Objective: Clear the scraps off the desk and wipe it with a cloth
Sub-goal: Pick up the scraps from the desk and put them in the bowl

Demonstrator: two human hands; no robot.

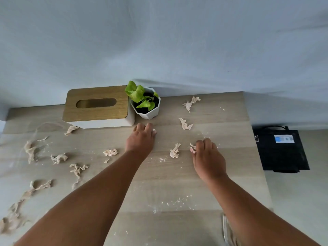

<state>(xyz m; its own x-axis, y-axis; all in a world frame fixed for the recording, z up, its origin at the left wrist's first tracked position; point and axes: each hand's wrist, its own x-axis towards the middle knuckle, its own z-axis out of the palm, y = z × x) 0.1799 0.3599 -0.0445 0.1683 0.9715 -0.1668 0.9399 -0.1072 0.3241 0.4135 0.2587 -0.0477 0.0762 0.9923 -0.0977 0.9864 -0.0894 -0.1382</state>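
Observation:
Several crumpled beige paper scraps lie over the light wooden desk (177,183), among fine white crumbs. My left hand (142,137) reaches toward the tissue box with its fingers curled; a small white bit shows at its fingertips. My right hand (207,153) is curled over a small scrap (192,148) and pinches it. Another scrap (174,150) lies just left of that hand. Two more scraps (185,124) (190,102) lie farther back on the right. Scraps (111,152) (59,158) (77,170) are strewn over the left half.
A white tissue box with a wooden lid (96,107) stands at the back beside a small potted plant (146,103). A black device (282,150) sits on the floor past the desk's right edge. Cloth-like material (228,231) shows at the bottom edge.

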